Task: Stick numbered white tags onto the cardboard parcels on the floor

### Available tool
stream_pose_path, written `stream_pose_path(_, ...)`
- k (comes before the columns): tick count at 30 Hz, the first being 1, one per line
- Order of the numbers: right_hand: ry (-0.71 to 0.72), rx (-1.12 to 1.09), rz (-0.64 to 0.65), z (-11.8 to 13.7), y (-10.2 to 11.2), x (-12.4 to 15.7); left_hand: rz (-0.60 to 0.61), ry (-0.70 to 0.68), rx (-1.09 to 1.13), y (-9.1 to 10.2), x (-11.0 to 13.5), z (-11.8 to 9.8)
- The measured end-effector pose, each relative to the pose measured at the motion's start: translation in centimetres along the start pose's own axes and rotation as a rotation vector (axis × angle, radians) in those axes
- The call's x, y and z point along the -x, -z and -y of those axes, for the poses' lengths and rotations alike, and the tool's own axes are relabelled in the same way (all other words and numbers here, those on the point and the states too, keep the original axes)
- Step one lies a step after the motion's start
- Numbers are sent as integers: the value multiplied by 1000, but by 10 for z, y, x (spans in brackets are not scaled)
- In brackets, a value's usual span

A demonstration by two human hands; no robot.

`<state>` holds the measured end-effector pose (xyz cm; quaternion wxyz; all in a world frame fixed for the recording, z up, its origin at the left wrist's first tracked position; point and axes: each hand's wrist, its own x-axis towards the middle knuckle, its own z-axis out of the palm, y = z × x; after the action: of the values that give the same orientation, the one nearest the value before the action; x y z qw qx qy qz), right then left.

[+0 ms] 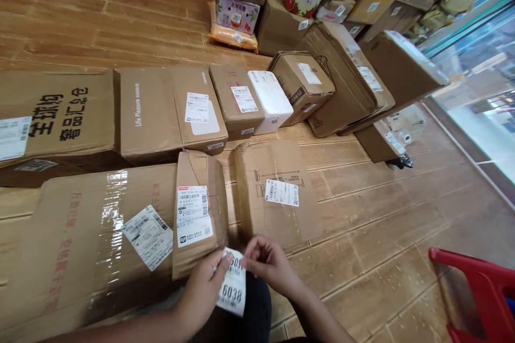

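Observation:
My left hand [205, 284] pinches a white printed label strip [233, 286] that reads 6038 and hangs down from my fingers. My right hand [267, 265] pinches the strip's top edge from the right. Both hands sit low in the view, just in front of a narrow taped cardboard box [199, 211] with two white labels. To its right lies a flat brown parcel [277, 193] with one barcode label. To its left lies a large tape-wrapped carton [100, 236].
A row of cardboard boxes [148, 112] and a white foam box [270, 101] lines the wooden floor [382, 225] behind. More cartons are stacked at the back and right. A red plastic stool [478, 289] stands at the lower right, near a glass front.

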<state>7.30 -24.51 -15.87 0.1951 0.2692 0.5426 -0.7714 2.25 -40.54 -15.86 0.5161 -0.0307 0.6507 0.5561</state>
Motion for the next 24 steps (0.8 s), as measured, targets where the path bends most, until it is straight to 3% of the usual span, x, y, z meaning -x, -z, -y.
stream_pose_path(4,-202,-13,234,-53,-4,-1,43,17,-232,3,19,36)
stream_pose_path(7,-229,-72,210,-89,-12,-6,81,37,-306,15,31,60)
stream_pose_path(11,-231,-86,210,-98,-26,-10,62,40,-516,33,37,73)
stream_pose_path(17,-96,-7,28,-99,-34,-17,25,132,-675,49,36,71)
stream_pose_path(24,87,-21,-317,-126,-29,-52,431,110,-1101,59,52,93)
